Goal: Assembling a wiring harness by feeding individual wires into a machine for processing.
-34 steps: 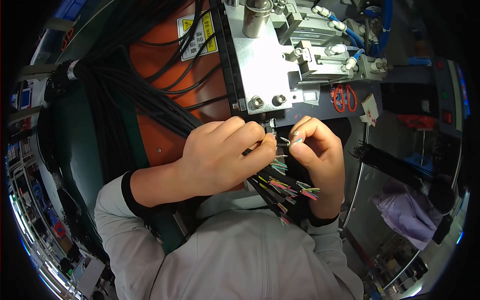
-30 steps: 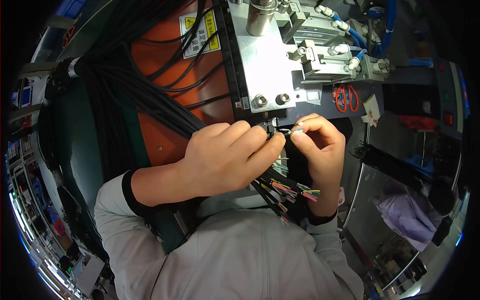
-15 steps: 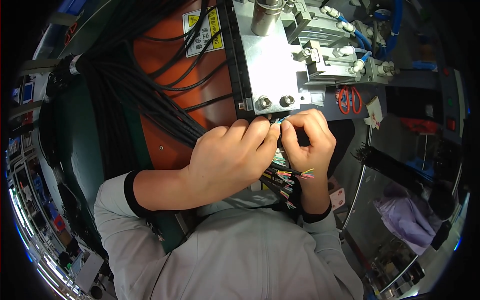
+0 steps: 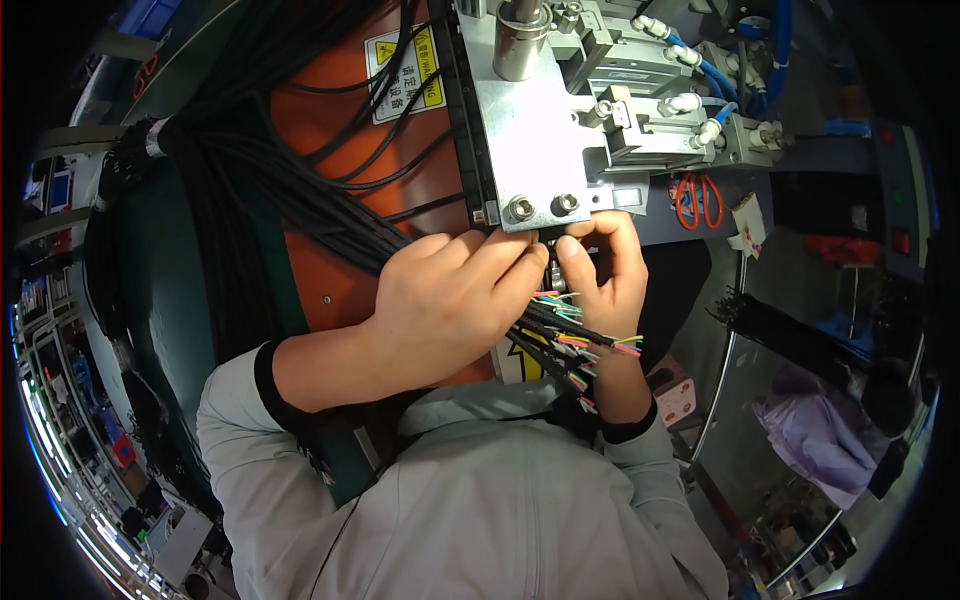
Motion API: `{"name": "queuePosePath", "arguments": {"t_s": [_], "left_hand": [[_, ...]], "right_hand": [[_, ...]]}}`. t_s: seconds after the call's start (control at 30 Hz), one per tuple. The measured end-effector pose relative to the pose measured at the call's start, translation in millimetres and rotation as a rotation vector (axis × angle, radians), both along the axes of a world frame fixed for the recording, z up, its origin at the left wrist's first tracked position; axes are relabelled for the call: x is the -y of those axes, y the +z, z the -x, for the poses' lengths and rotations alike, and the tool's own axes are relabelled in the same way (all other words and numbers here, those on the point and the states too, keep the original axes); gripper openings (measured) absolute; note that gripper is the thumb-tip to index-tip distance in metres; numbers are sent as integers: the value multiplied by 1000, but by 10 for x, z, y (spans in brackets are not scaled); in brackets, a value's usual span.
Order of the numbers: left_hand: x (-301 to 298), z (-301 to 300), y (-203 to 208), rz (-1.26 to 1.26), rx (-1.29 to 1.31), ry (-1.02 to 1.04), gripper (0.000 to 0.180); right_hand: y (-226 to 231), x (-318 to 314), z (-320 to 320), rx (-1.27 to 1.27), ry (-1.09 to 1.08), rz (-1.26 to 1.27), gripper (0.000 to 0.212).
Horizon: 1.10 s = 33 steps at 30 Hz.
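Observation:
My left hand (image 4: 455, 295) is closed around a bundle of black cables (image 4: 350, 228) that enters from the left and passes under the palm. Beyond that hand, several cable ends fan out with thin coloured wires (image 4: 572, 342) bared at their tips. My right hand (image 4: 612, 275) faces it, thumb and forefinger curled together right under the front edge of a bright metal plate (image 4: 535, 140). What lies between the fingertips of both hands is mostly hidden by the fingers and the plate. Two bolts (image 4: 521, 208) sit in the plate just above the fingers.
Pneumatic cylinders (image 4: 645, 85) with blue hoses stand at the back right. Red-handled scissors (image 4: 698, 200) lie beside them. An orange-red panel (image 4: 350, 215) with a warning label (image 4: 405, 72) is on the left. A dark cable bundle (image 4: 780, 335) and lilac cloth (image 4: 815, 440) hang at right.
Coloured wires visible at my fingertips are now out of sight there. My right hand has shifted slightly up and left, its fingers going under the plate's edge.

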State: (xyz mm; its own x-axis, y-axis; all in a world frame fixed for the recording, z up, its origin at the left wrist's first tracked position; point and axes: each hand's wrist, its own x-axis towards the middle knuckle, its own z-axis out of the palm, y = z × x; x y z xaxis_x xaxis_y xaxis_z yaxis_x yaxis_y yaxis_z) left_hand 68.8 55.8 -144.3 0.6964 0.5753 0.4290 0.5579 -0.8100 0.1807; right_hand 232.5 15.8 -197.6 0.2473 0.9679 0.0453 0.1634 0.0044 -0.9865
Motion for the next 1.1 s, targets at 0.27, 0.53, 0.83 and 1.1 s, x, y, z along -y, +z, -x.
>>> {"name": "queuePosePath", "arguments": {"t_s": [0.27,0.53,0.83,1.1], "left_hand": [[72,99,121,58,-236,92,22],[-17,110,252,159,-36,-52,20],[-32,109,176,-178,306,-220,16],[-61,107,123,-167,332,-185,16]], "right_hand": [[70,-86,-83,-35,-57,-205,8],[259,-119,-152,46,462,-498,12],[439,27,8,-225,196,-458,22],[471,12,135,-191,19,-478,21]]}}
